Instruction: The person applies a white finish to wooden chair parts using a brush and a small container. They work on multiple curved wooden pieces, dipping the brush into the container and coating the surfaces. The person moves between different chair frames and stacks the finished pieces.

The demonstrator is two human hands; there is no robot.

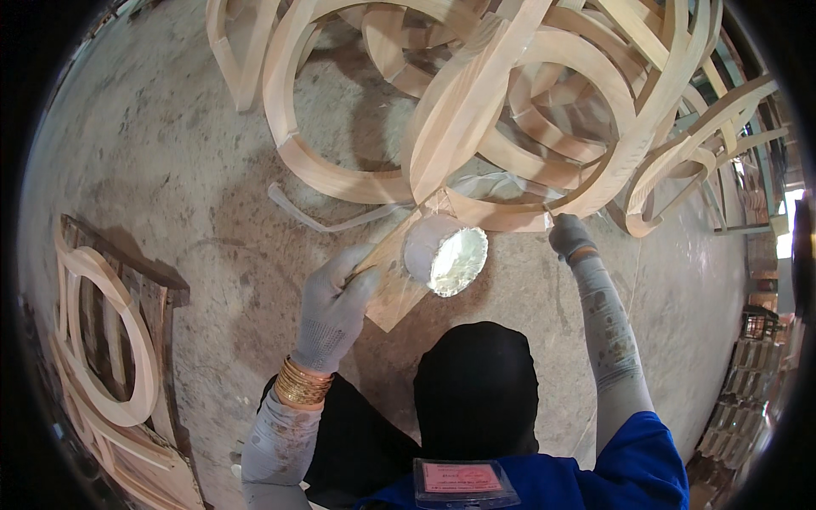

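My left hand, in a grey dotted glove, is closed on the edge of a thin wooden board. On that board sits a tilted round tub, its mouth showing a shiny whitish inside. My right hand, also gloved, makes a fist around a small thin tool; most of it is hidden, so its kind is unclear. The tool's tip meets the near rim of a pale wooden ring, close to a joint. An upright curved wooden piece rises beside the ring, just beyond the board.
More wooden rings and curved parts crowd the far side. At left, an oval wooden frame lies on a slatted pallet. A translucent plastic strip rests on the concrete floor. Stacked wood stands along the right.
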